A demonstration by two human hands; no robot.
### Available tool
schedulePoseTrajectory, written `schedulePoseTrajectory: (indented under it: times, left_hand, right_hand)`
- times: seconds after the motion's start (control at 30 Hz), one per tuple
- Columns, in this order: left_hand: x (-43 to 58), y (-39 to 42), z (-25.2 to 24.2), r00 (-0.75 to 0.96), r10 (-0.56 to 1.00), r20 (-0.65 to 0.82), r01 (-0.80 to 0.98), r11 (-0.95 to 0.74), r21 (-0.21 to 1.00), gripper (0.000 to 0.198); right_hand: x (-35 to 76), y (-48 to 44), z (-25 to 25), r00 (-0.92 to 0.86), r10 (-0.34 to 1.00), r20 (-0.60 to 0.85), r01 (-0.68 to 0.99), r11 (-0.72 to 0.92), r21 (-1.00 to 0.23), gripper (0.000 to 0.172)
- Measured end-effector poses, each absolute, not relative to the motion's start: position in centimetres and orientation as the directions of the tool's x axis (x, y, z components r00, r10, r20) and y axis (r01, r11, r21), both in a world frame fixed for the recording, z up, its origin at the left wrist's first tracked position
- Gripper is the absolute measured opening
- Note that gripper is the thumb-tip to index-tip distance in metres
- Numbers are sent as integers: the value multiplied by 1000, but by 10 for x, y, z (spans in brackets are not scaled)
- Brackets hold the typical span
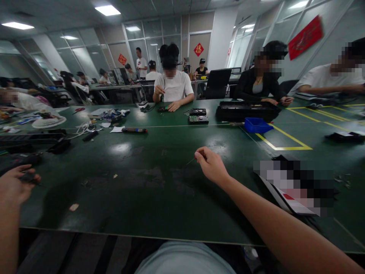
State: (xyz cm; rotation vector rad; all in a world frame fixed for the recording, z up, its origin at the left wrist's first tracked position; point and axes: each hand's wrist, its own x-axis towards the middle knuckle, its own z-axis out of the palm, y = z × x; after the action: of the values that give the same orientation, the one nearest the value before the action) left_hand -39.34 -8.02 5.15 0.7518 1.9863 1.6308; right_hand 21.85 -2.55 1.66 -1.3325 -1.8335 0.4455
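Over the middle of the green tabletop [159, 152], my right hand [211, 165] pinches a thin rod [190, 161] that points down to the left. A bit of red shows at the fingertips; the rod's kind cannot be made out. At the far left edge, my left hand [14, 184] is curled around a small dark object [27, 176], too blurred to name. A small pale scrap [74, 207] lies on the table to the right of my left hand, and a smaller yellowish scrap [115, 176] lies farther in.
A screwdriver-like tool [134, 130] lies beyond my hands, near hard drives [199, 119]. At right are a blue tray [258, 125], a long black casing [248, 111] and a partly blurred paper stack [276, 194]. A person [173, 85] works opposite; cables [82, 128] clutter the left.
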Motion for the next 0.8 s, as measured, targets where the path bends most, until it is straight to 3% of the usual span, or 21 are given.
schedulePoseTrajectory:
  times: [0.1, 0.4, 0.6, 0.8]
  left_hand:
    - [-355, -75, 65, -714, 700, 4, 39, 34, 999, 24]
    - [-264, -33, 80, -531, 847, -11, -16, 3, 1000, 29]
    - [-186, -11, 73, -290, 956, -48, -150, 4, 989, 32]
    - [-105, 0, 60, -44, 998, -49, -153, 42, 987, 31]
  right_hand:
    - [219, -26, 17, -121, 912, 392, 624, 377, -685, 19]
    - [218, -27, 20, -125, 921, 369, 626, 362, -691, 19]
    - [219, -27, 18, -127, 914, 384, 618, 376, -691, 19]
    - [220, -24, 14, -124, 905, 408, 610, 394, -688, 19]
